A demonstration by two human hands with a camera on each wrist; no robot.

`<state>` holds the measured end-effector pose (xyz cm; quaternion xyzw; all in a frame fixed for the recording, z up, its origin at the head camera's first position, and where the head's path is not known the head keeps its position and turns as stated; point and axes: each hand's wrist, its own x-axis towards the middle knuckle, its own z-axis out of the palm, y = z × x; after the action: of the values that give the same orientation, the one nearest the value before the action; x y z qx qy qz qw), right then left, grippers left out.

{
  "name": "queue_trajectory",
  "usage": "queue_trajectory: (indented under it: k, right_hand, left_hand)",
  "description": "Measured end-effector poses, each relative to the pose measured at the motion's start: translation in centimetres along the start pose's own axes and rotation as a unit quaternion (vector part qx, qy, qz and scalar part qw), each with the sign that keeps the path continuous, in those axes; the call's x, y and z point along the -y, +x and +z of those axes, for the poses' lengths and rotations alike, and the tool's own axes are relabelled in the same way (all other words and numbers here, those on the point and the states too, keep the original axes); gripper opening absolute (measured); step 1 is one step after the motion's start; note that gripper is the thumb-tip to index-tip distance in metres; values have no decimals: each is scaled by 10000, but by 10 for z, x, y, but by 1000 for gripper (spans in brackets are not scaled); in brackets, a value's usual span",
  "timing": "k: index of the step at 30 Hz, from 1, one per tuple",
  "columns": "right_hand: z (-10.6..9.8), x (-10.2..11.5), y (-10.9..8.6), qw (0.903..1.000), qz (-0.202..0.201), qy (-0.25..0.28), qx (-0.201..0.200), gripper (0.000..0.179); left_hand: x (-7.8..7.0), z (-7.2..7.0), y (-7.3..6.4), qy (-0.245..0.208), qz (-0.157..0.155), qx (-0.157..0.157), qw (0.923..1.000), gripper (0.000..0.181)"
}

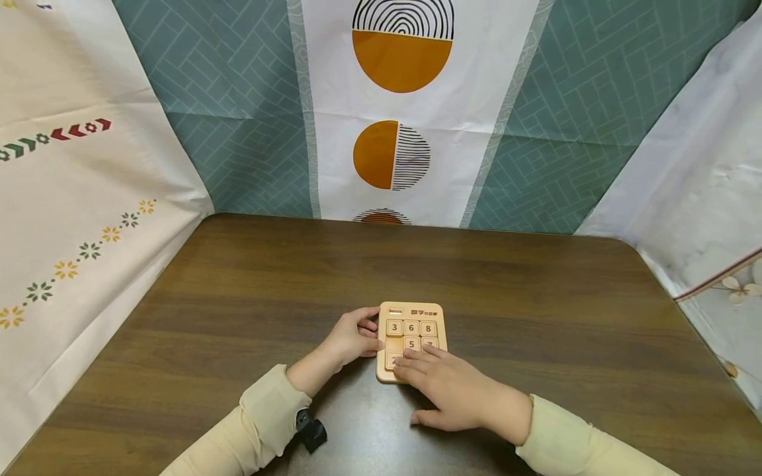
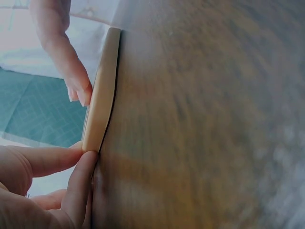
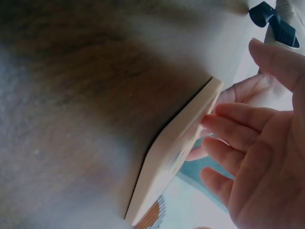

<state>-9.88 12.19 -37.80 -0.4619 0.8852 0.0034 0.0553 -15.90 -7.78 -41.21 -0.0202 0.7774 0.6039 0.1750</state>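
A light wooden number slide puzzle (image 1: 411, 306) lies flat on the table, its top row of tiles reading 3, 6, 8. One slot beneath the 3 is bare. My left hand (image 1: 351, 338) grips the puzzle's left edge, thumb at the upper rim; in the left wrist view a finger pinches the board's side (image 2: 105, 90) against the thumb. Over the lower right tiles stretches my right hand (image 1: 449, 387), fingers straight, fingertips at the tiles and hiding several of them. The right wrist view shows its palm side, thumb held apart from the board (image 3: 167, 138).
The brown wooden table (image 1: 268, 264) extends around the puzzle. A teal and white patterned cloth (image 1: 238, 99) hangs behind its far edge, with pale cloths at both sides. A black strap piece (image 1: 312, 431) hangs by the left cuff.
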Motion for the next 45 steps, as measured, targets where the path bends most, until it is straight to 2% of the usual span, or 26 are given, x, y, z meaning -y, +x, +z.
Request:
queue_trajectory:
  k: [5, 10, 15, 23, 38, 45]
  right_hand:
    - [-5, -3, 0, 9996, -24, 272, 79, 61]
    - [-10, -13, 8, 9988, 47, 482, -94, 61]
    - [-6, -20, 18, 9983, 269, 478, -216, 66]
    - [2, -24, 23, 9972, 495, 510, -223, 70]
    - [-4, -13, 19, 9943, 621, 849, 173, 72]
    - [-4, -9, 15, 9950, 529, 833, 166, 71]
  left_hand:
    - [0, -1, 1, 39, -31, 21, 10000, 68]
    - [0, -1, 1, 49, -26, 45, 10000, 68]
    - [0, -1, 0, 0, -19, 64, 10000, 68]
    - [-2, 1, -1, 59, -9, 103, 9999, 68]
    - [-1, -1, 0, 59, -23, 47, 10000, 68]
    - [0, -1, 0, 86, -3, 24, 10000, 69]
